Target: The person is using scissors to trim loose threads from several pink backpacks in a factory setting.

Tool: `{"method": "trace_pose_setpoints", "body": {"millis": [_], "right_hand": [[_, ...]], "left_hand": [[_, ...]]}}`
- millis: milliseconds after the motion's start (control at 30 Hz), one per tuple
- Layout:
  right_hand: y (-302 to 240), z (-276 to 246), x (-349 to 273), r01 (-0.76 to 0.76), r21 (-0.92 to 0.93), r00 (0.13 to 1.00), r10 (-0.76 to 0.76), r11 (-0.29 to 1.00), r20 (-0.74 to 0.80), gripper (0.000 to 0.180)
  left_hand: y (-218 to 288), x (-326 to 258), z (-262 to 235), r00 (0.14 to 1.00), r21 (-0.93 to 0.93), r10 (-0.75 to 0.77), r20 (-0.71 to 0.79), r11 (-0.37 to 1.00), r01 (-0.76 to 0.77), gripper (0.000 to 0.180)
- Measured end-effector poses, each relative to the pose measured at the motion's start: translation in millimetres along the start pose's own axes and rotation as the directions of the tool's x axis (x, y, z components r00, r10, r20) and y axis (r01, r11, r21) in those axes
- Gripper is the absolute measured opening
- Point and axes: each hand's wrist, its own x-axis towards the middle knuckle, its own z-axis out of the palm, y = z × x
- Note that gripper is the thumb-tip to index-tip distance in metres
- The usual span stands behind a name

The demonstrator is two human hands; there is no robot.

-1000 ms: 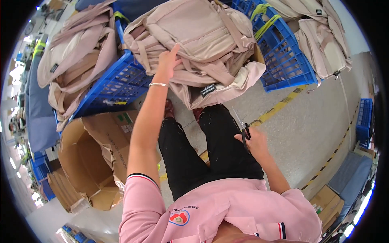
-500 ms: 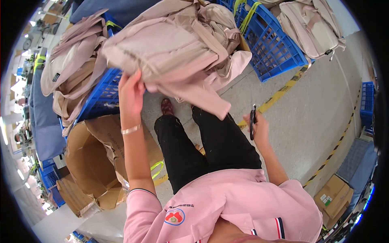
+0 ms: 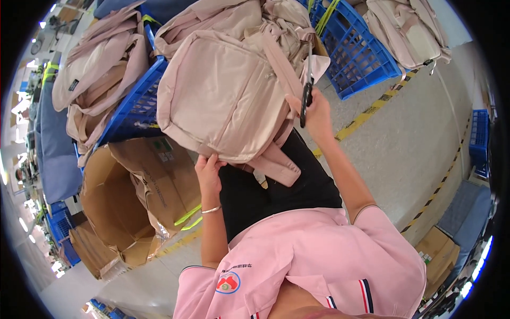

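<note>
A person's left hand (image 3: 208, 169) grips the lower edge of a beige backpack (image 3: 226, 93); beside its strap, the right hand (image 3: 314, 110) clasps dark scissors (image 3: 306, 91), apparently trimming; steadiness is needed.

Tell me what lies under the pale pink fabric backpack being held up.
Under the pale pink fabric backpack: the left hand gripping its lower edge, black trousers, and an open brown cardboard box. The floor directly beneath is hidden.

Left hand (image 3: 209, 171) raised, fingers curled shut in grip, thumb forward; forearm near vertical, bracelet at wrist. Right hand (image 3: 317, 112) raised higher, fingers closed in fist-like grip; forearm angled up and left from bent elbow, short pink sleeve.
</note>
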Motion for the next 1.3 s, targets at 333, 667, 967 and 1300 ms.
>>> {"method": "trace_pose_setpoints", "body": {"millis": [333,667,967,1300], "right_hand": [[-72.6,-48.3,-63.1,-0.070,0.324,0.997,0.064,0.943,0.031,0.026],[41.9,-70.2,-121.3,-0.471,0.536,0.849,0.526,0.701,0.058,0.017],[-16.5,-58.3,-58.8,0.110,-0.218,0.961,-0.160,0.970,-0.228,0.023],[14.9,-16.9,-41.2,0.010,-0.231,0.996,-0.029,0.973,-0.080,0.030]], "left_hand": [[25.8,-43.7,19.6,0.968,0.005,0.231,-0.094,0.973,-0.231,0.051],[-12.5,-57.7,-28.4,0.991,-0.175,-0.079,-0.105,0.983,0.059,0.055],[-9.7,-52.0,-17.5,0.970,-0.137,-0.154,-0.189,0.982,0.130,0.031],[20.6,-62.0,-1.3,0.999,-0.282,-0.024,-0.048,0.959,0.010,0.032]]}}
